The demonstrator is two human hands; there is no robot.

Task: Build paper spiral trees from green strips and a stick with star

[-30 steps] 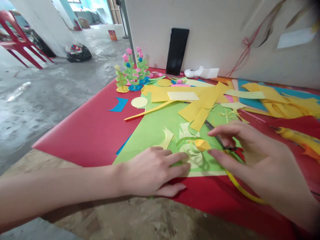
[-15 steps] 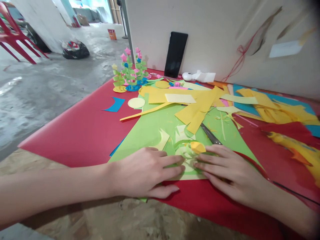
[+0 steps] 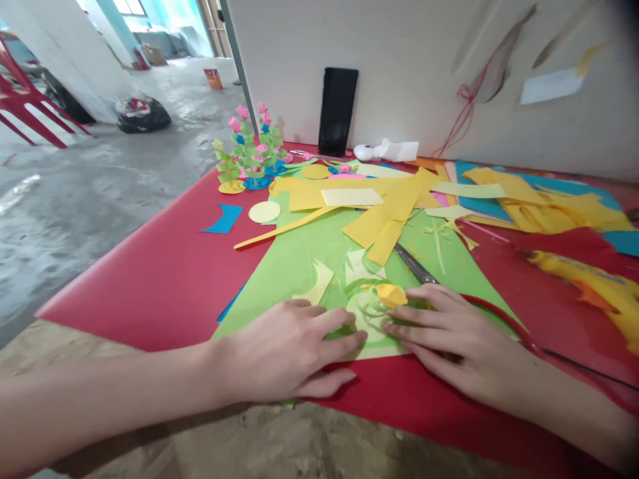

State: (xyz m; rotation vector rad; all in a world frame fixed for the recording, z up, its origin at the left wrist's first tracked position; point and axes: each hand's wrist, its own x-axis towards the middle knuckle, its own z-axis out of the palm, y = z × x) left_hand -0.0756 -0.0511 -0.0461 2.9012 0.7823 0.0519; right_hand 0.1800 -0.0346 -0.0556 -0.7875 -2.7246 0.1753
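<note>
A pale yellow paper disc (image 3: 363, 319) lies on a light green sheet (image 3: 284, 266) between my hands. On the disc sits a curled green paper strip (image 3: 368, 305), and a small folded yellow paper piece (image 3: 392, 295) rests at its upper right. My left hand (image 3: 299, 346) lies palm down at the disc's left edge, fingers stretched out. From the right, my right hand (image 3: 444, 329) reaches the disc's edge with fingers extended, close to the yellow piece. Scissors (image 3: 417, 264) with red handles lie partly hidden under my right hand.
Paper trees (image 3: 254, 150) with stars stand at the back left. A dark phone (image 3: 338, 112) leans on the wall beside a white earbud (image 3: 365, 153). Yellow paper scraps (image 3: 384, 219) spread across the back. A yellow glue gun (image 3: 579, 276) lies at the right.
My left index finger has drawn back and bent a little, so more of the disc shows. My right hand stays nearly in place. The camera view has turned slightly.
</note>
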